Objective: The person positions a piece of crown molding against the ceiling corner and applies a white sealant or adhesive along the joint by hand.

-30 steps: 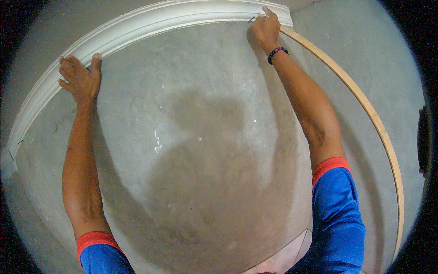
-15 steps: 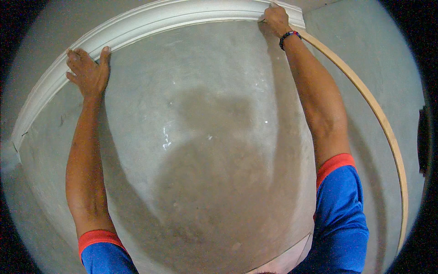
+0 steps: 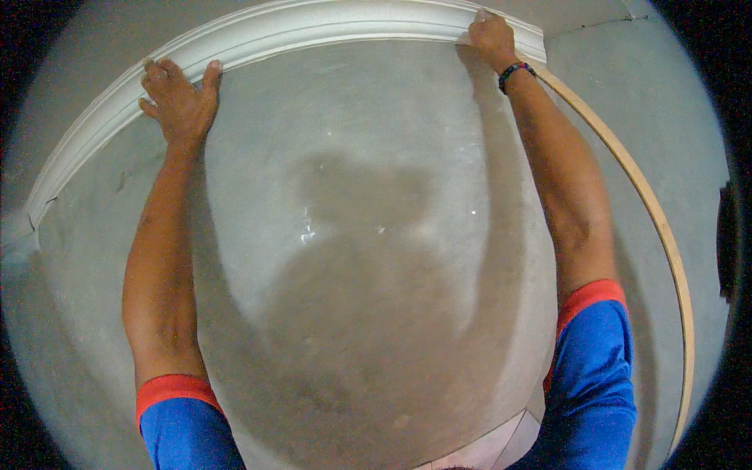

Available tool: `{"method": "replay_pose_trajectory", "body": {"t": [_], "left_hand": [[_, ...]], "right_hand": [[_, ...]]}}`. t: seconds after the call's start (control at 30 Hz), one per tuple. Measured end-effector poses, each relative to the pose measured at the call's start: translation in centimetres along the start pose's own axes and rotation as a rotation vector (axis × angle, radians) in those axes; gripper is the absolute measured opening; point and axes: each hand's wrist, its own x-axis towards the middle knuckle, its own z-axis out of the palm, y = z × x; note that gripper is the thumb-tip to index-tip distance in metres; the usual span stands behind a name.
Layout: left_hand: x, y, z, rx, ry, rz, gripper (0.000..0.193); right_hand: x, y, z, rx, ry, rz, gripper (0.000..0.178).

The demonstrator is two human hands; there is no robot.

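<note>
A white cornice moulding (image 3: pixel 313 25) runs in the angle between the grey wall (image 3: pixel 376 117) and the ceiling. My left hand (image 3: pixel 180 102) is open, its fingers spread against the moulding's lower part. Up near the moulding's right end, my right hand (image 3: pixel 492 39) is closed against it. Whatever lies in those fingers is hidden or too small to name. A long, narrow wooden strip (image 3: pixel 654 204) slopes down from behind my right wrist, its upper end close to the moulding's right end. A dark beaded bracelet (image 3: pixel 515 72) circles that wrist.
Another wall (image 3: pixel 674 117) meets this one at the right, with a dark object (image 3: pixel 727 243) at its far edge. Pale tiles (image 3: pixel 501 442) show at the bottom. Shadows of my head and arms fall on the grey wall.
The whole view has shifted, so the moulding's ends and both hands appear farther right. My left hand stays spread on the moulding and my right hand stays closed near its end.
</note>
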Motion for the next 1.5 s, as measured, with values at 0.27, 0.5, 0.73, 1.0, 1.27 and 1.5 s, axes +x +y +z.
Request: {"method": "replay_pose_trajectory", "body": {"t": [0.27,0.5,0.73,1.0,1.27,1.5], "left_hand": [[-0.3,-0.2,-0.1,-0.043,-0.019,0.030,0.100],[-0.6,-0.3,0.5,-0.075,0.008,0.020,0.103],[-0.9,-1.1,0.3,-0.083,0.022,0.027,0.102],[1.0,0.9,-6.0,-0.255,-0.256,-0.112,0.101],[-0.4,5.6,-2.9,-0.284,0.053,-0.024,0.099],[-1.3,4.2,-1.6,-0.346,0.079,-0.049,0.098]], "right_hand": [[-3.8,-5.4,1.9,0.178,0.145,0.129,0.042],[-6.7,-9.8,-0.9,0.108,0.089,0.005,0.048],[-13.8,-26.4,0.2,0.238,0.329,-0.623,0.043],[-13.2,-29.4,0.8,0.007,0.330,-0.588,0.050],[-11.7,-26.0,-0.6,-0.026,0.357,-0.514,0.056],[-12.7,-28.0,1.4,-0.261,0.244,-0.450,0.059]]}}
